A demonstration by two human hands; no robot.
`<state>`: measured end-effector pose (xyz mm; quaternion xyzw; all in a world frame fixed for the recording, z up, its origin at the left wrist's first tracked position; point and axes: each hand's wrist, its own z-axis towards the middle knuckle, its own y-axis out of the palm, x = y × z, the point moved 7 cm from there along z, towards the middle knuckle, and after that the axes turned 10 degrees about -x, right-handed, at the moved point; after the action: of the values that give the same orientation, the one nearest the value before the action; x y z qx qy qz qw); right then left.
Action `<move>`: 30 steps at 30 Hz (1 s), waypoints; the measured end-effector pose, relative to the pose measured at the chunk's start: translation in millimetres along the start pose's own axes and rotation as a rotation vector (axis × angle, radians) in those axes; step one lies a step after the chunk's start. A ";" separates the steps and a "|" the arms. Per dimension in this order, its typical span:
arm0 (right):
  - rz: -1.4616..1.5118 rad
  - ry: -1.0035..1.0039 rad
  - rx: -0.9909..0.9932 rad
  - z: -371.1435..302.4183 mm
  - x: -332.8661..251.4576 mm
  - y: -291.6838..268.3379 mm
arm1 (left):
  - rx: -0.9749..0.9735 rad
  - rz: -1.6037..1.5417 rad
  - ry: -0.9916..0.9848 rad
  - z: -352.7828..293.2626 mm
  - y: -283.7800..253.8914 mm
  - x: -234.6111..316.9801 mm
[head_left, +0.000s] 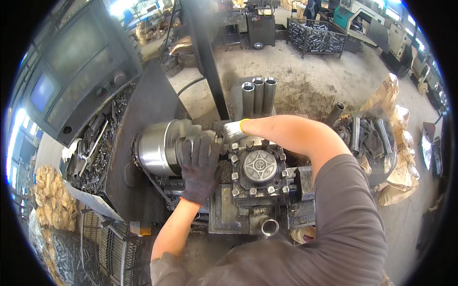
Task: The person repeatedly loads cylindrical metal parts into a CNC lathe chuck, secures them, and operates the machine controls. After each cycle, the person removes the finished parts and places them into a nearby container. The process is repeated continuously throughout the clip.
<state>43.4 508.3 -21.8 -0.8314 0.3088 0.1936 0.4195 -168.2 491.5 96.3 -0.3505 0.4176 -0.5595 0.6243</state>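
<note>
My left hand (200, 164), in a dark glove, lies flat on the jaws of the shiny lathe chuck (155, 148). My right hand (233, 131), in a grey glove with a yellow cuff, reaches across to the chuck's far side and closes on something at the jaws; what it grips is hidden. Just right of both hands sits the square tool post (260, 167) with its ring of bolts. A short steel tube (270, 228) stands on the carriage near my body.
Three upright steel tubes (258, 95) stand behind the tool post. A tray of tools and swarf (93, 148) lies to the left under a dark control cabinet (76, 66). Dark pipes fill a bin (367, 136) at right. A wire crate (317, 38) stands far back.
</note>
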 end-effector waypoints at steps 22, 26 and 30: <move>0.492 0.258 0.797 -383.3 112.7 145.0 | -0.601 -0.034 -0.204 145.6 54.7 -32.7; 1.179 0.180 1.139 -474.7 104.5 343.7 | -0.707 -0.739 -0.255 214.8 117.3 -48.4; 1.547 0.512 1.441 -481.6 151.4 564.1 | -0.608 -1.127 -0.195 259.5 189.3 -38.2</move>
<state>-196.4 -196.4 -159.8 0.0139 0.8681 -0.0002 0.4963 144.7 546.0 35.2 -0.7264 0.2506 -0.6238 0.1429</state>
